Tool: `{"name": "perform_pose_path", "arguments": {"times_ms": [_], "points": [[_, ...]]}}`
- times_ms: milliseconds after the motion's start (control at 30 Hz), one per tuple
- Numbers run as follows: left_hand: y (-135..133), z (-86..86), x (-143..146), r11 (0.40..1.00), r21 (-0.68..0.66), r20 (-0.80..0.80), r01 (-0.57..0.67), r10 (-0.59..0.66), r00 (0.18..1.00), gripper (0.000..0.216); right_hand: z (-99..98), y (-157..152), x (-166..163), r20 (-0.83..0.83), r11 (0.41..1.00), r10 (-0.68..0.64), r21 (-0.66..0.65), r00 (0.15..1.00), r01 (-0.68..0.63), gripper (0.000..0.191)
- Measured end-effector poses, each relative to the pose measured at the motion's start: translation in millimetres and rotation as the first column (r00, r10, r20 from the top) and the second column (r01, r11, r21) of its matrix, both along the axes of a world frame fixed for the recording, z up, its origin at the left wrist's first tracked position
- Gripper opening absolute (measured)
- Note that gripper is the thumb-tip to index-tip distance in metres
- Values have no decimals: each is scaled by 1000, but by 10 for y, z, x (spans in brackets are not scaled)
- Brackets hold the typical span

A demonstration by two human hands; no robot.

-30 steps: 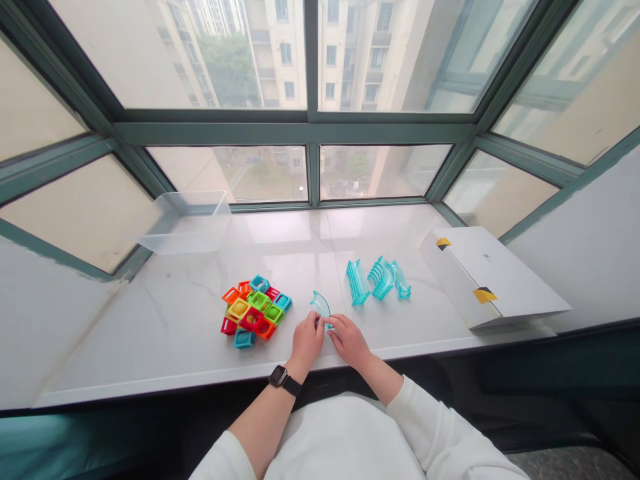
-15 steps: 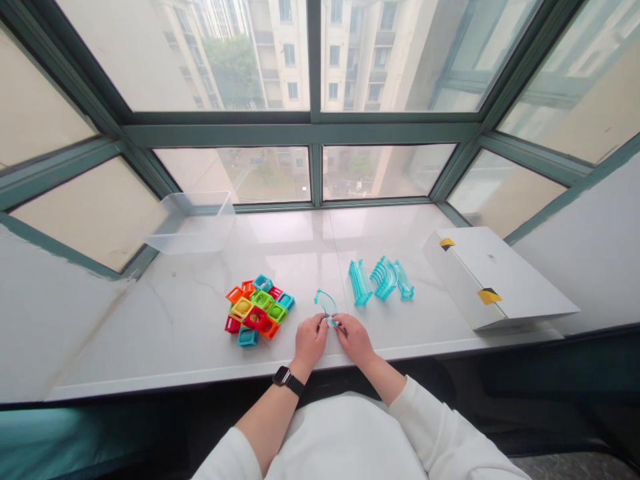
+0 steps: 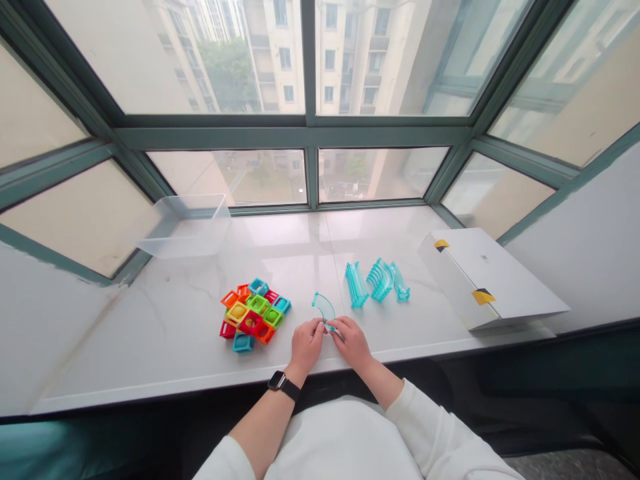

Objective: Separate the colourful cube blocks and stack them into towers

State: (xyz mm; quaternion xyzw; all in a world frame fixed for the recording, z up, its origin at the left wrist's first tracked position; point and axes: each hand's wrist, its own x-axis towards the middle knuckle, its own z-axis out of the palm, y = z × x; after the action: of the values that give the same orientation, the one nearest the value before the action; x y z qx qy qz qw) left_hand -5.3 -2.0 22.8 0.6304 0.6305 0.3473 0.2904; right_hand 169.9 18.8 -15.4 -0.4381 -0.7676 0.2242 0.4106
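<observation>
Between my hands is a curved, see-through turquoise track piece [image 3: 325,305], its arc pointing away from me over the sill. My left hand [image 3: 307,344] pinches its near end from the left. From the right, the fingers of my right hand [image 3: 352,343] are closed on the same near end, and fingertips partly hide it. More turquoise track pieces lie beyond to the right: a straight stack [image 3: 357,285], a curved stack [image 3: 381,280] and a smaller piece [image 3: 401,283]. Left of my hands sits a pile of colourful toy blocks [image 3: 256,315] with square open frames.
A clear plastic bin [image 3: 185,245] stands at the back left of the white sill [image 3: 165,333]. On the right is a white box [image 3: 500,280] with yellow-and-black tabs. Green window frames [image 3: 295,138] enclose the back and sides; the sill's front edge runs just before my body.
The whole view has shifted slightly, so things appear a little further left. Both hands keep hold of the curved track piece, whose angle has changed slightly.
</observation>
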Motion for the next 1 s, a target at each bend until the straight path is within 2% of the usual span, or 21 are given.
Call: {"name": "perform_pose_path", "arguments": {"times_ms": [167, 267, 367, 500, 600, 700, 800, 1000], "points": [[1, -4, -16, 1000, -24, 26, 17, -16, 1000, 44, 97, -23, 26, 36, 998, 19, 53, 999, -20, 29], [9, -50, -46, 1000, -25, 83, 16, -14, 996, 46, 327, -1, 136, 56, 995, 34, 93, 998, -39, 26], [25, -89, -64, 999, -36, 78, 19, -16, 997, 46, 648, 55, 338, 20, 987, 3, 161, 1000, -6, 24], [44, -103, -56, 999, -43, 8, 18, -18, 1000, 45, 1024, 196, 734, -47, 964, -118, 234, 992, 126, 22], [53, -105, -47, 999, -40, -29, 11, -12, 1000, 43, 1168, 344, 1072, -43, 942, -244, 229, 969, 247, 16], [59, -116, -46, 1000, -30, -54, 1, -2, 999, 41, 1190, 498, 1360, -24, 913, -341, 229, 940, 338, 15], [63, -131, -49, 1000, -29, -63, 4, -6, 998, 41, 1129, 632, 1530, -10, 895, -385, 240, 923, 376, 15], [67, -149, -45, 999, -35, -88, 1, -4, 996, 40, 944, 822, 1543, 66, 913, -378, 196, 924, 359, 15]]}}
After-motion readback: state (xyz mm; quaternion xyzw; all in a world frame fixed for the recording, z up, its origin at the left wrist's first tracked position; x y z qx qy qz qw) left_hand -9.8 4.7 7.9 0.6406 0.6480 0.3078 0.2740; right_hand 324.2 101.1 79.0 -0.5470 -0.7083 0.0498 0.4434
